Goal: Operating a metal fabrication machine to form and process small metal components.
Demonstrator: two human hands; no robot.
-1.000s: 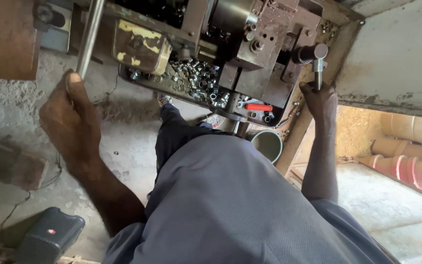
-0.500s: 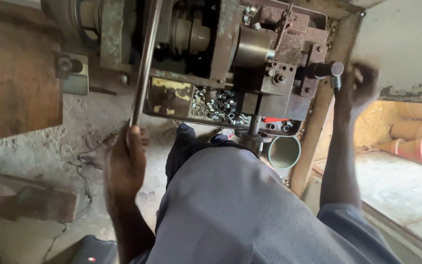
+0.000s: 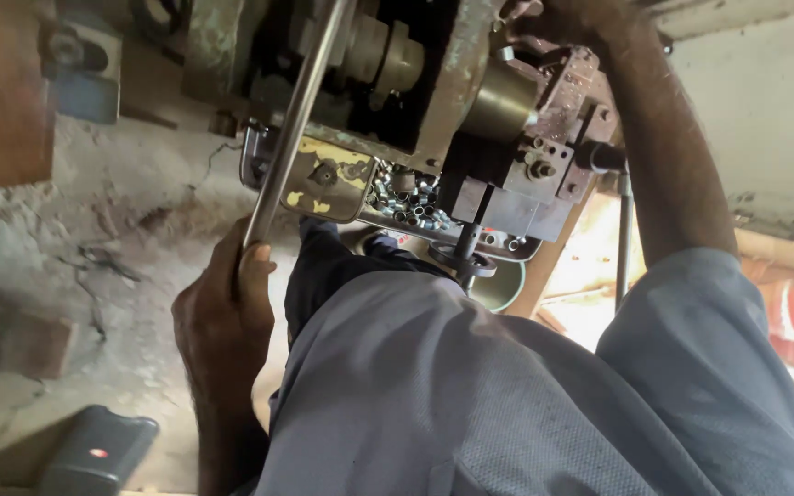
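A person in a grey-blue shirt (image 3: 507, 395) leans over an old metalworking machine (image 3: 434, 101), seen from the head-worn camera looking straight down. The left hand (image 3: 222, 312) is closed around the lower end of a long steel lever bar (image 3: 291, 129), fingers wrapped about the shaft and the thumb laid along it; the bar runs up and to the right from the fist, passing in front of the machine's worn, green-painted body and out of the top of the frame. The right arm (image 3: 673, 165) reaches up along the machine's right side, and the right hand goes out of view at the top edge, so its grip cannot be told. Below the machine's head, between the two arms, a shallow metal tray (image 3: 319, 188) with chipped yellow paint holds a heap of small shiny metal rings (image 3: 406, 202). A round green container (image 3: 498, 285) sits just under the tray, partly hidden by the shirt. A dark grey case (image 3: 94, 455) with a small red dot lies on the rough concrete floor (image 3: 94, 239) at lower left, well apart from the left hand.
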